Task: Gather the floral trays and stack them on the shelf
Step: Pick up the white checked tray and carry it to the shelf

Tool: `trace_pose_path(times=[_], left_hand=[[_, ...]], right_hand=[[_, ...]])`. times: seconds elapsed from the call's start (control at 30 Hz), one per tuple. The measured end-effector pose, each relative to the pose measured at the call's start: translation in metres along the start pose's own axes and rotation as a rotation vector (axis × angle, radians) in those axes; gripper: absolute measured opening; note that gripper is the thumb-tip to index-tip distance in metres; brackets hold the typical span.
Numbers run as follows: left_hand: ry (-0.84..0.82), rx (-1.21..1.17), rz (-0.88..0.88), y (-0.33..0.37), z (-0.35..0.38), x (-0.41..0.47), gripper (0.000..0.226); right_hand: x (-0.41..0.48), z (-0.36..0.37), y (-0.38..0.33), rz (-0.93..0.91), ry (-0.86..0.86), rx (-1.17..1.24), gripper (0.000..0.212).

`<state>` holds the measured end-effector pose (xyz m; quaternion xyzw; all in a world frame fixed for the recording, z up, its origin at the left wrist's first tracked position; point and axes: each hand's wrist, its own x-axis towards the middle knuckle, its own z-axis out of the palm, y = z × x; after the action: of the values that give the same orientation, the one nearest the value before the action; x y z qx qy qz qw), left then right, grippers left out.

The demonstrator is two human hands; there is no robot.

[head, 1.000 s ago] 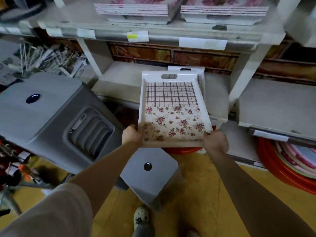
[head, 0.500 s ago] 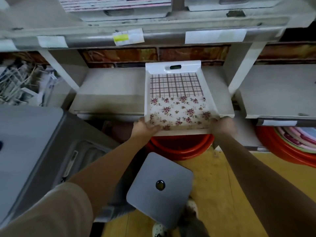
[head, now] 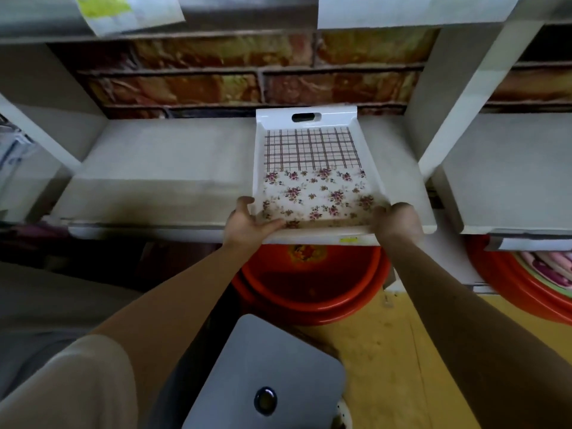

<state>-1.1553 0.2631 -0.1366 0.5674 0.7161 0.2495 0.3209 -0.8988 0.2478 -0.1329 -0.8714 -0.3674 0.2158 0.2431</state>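
Faux-brick backing runs across the upper frame behind a pale, matte shelf (head: 161, 168), and the floral tray (head: 312, 168), which a second ago was held in the air short of it, now lies pushed deep onto the board right of centre, its handle slot near the wall, so this placing looks almost done. Left hand (head: 247, 222) and right hand (head: 397, 222) still curl around the near corners of the glossy white rectangular tray, with its raised rim and plaid-and-rosebud base.
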Motion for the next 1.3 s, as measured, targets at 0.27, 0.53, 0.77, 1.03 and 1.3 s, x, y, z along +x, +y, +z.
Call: trace_pose_path(times=[0.27,0.53,0.77,1.03,1.3], left_hand=[[0.004,-0.039,0.039,-0.007,0.029,0.046,0.079],[-0.048,0.020,0.140,-0.020,0.040,0.049,0.071],[0.016,0.066,0.178,-0.024,0.041,0.057,0.065],[-0.122,0.232,0.090,-0.047,0.059,0.068,0.073],[-0.051,-0.212,-0.372,-0.028,0.072,0.075,0.035]], right_hand=[[0.039,0.025,-0.003,-0.101,0.046,-0.023,0.028],[0.064,0.036,-0.006,-0.134,0.103,-0.039,0.025],[0.072,0.056,-0.003,-0.219,0.081,-0.151,0.034],[0.068,0.070,0.014,-0.199,0.042,-0.105,0.035],[0.075,0.072,0.017,-0.107,-0.041,-0.066,0.036]])
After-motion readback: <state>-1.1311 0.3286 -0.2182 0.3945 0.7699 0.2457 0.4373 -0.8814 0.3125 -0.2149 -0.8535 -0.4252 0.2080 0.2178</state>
